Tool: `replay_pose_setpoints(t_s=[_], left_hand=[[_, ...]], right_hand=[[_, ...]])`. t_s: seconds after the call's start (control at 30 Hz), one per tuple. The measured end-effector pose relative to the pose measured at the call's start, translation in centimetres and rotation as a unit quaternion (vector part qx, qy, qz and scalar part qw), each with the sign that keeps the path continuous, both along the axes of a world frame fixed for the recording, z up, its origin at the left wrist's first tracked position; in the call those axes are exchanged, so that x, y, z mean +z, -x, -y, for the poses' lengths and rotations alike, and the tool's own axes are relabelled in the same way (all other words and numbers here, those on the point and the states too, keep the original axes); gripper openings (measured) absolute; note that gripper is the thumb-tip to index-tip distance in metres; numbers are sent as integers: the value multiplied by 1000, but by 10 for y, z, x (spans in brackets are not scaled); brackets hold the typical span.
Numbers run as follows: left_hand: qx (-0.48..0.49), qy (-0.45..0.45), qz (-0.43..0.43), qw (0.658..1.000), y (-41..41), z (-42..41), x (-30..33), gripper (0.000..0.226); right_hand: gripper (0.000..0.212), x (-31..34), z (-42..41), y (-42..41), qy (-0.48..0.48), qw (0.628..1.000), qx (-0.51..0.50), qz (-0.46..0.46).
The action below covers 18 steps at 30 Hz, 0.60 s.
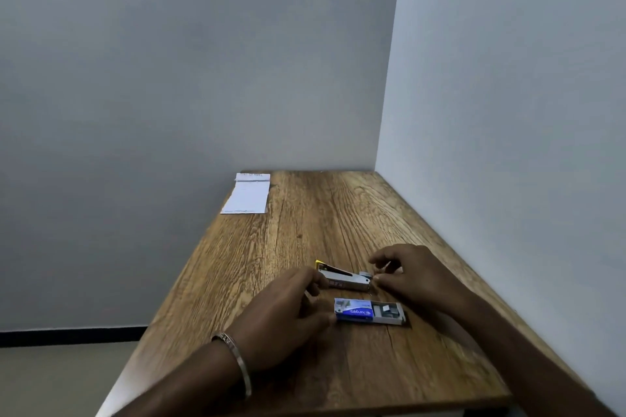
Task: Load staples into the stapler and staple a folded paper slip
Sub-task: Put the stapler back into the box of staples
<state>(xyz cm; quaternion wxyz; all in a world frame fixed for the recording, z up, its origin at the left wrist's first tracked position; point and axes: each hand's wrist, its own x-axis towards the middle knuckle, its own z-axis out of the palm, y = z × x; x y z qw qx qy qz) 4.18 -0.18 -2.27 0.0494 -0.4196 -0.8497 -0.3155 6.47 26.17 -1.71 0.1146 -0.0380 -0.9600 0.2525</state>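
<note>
Left hand (288, 308) grips stapler (345, 279) near the surface's (305, 220) right edge. Right hand (413, 274) pinches at its end; contents unclear. Staple box (369, 311) open alongside. Paper (249, 195) at far-left corner.

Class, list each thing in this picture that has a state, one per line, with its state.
Stapler: lying on the table, left hand gripping its rear.
Staple box: tray slid partly out, staples showing.
Paper slip: flat at the far corner, untouched.
Right hand: fingers curled at the stapler's front end.

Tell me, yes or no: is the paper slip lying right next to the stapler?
No: the paper lies at the table's far left corner, well apart from the stapler near the hands.
</note>
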Motion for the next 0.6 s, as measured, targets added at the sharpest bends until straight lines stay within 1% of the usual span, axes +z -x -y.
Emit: replay_pose_setpoints(t_s=[0.1,0.27,0.33,0.47,0.6], left_hand=[[-8,18,-4,1000,3,-5,-1,46],[-17,17,-1,1000,6,-9,-5,51],[-15,21,-3,1000,6,-10,-6,55],[-16,25,-12,999,7,-12,-6,57],[-11,23,-26,999,7,-15,-8,58]], right_hand=[[37,-1,0,10,-10,1000,14,9],[34,-3,-2,17,-3,1000,14,11],[30,-3,-2,18,0,1000,18,11],[10,-4,-1,19,-5,1000,15,2],[12,-7,3,20,-12,1000,17,-14]])
